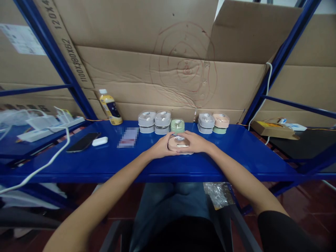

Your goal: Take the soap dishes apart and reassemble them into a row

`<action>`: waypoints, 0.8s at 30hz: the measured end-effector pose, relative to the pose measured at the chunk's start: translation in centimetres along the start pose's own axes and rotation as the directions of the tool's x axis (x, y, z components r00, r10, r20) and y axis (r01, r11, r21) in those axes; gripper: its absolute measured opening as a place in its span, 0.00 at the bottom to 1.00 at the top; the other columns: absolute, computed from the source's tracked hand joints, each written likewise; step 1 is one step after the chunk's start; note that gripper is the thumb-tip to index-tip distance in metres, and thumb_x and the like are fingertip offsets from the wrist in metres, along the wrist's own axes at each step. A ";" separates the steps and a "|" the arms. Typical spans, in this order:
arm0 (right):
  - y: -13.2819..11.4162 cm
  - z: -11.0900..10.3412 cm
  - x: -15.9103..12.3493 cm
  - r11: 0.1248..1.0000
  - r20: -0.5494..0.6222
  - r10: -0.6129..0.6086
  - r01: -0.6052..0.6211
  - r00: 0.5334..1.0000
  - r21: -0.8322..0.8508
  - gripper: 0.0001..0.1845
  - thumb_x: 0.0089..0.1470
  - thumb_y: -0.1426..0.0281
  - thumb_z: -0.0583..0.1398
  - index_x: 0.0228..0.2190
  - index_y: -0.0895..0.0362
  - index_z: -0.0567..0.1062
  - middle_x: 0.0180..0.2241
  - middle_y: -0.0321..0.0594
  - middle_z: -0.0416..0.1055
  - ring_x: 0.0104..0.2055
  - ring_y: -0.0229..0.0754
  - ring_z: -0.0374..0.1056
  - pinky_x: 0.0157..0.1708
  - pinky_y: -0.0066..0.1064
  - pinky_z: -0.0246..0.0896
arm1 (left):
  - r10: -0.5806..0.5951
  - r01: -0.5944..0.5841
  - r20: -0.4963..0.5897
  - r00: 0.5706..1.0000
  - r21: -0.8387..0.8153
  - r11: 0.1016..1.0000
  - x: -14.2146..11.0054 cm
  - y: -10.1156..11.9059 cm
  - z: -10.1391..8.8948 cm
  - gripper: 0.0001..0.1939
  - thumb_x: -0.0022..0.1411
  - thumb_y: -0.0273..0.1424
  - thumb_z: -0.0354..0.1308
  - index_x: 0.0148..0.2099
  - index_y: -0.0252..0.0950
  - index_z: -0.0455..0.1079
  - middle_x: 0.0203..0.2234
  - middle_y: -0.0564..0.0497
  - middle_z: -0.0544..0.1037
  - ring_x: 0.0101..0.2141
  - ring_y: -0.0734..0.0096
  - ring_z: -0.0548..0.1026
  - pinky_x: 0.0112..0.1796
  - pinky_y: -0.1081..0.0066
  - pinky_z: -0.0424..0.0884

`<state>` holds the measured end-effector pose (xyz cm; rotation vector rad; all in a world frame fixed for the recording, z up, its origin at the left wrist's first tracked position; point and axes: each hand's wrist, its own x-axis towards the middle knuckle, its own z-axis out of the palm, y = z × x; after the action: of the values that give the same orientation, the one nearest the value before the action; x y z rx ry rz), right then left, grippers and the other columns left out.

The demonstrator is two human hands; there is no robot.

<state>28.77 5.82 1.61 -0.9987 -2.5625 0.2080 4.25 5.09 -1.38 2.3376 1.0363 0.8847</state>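
Between my two hands is a small rounded pink container (176, 143) with a clear, shiny lid, near the front of the blue table. My left hand (162, 146) wraps round its left side. Round the right side curl the fingers of my right hand (196, 142). Just behind it sits a green container (177, 125) of the same shape. Two stacks of grey containers, one (146, 121) beside the other (162, 122), stand to the left of the green one. On the right are another grey stack (206, 123) and a pink-over-green stack (221, 123).
A yellow drink bottle (110, 107) stands at the back left. A black phone (83, 142), a white earbud case (100, 141) and a blurred-out flat item (128, 137) lie left. A white cable (56, 159) crosses the left end. Cardboard (126, 73) walls the back between blue posts.
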 end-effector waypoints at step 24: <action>-0.3 -5.6 -1.8 0.770 0.039 0.442 -0.357 0.896 -0.529 0.35 0.49 0.53 0.72 0.53 0.58 0.77 0.53 0.58 0.74 0.54 0.62 0.71 0.50 0.44 0.67 | 0.084 -0.055 -0.153 0.985 0.183 0.982 0.4 -2.0 0.2 0.19 0.67 0.41 0.58 0.55 0.36 0.69 0.47 0.41 0.78 0.47 0.55 0.79 0.49 0.53 0.79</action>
<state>32.03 4.37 6.30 -1.8016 -2.5643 -0.3207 3.61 6.63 -2.58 2.4975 1.1462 1.0607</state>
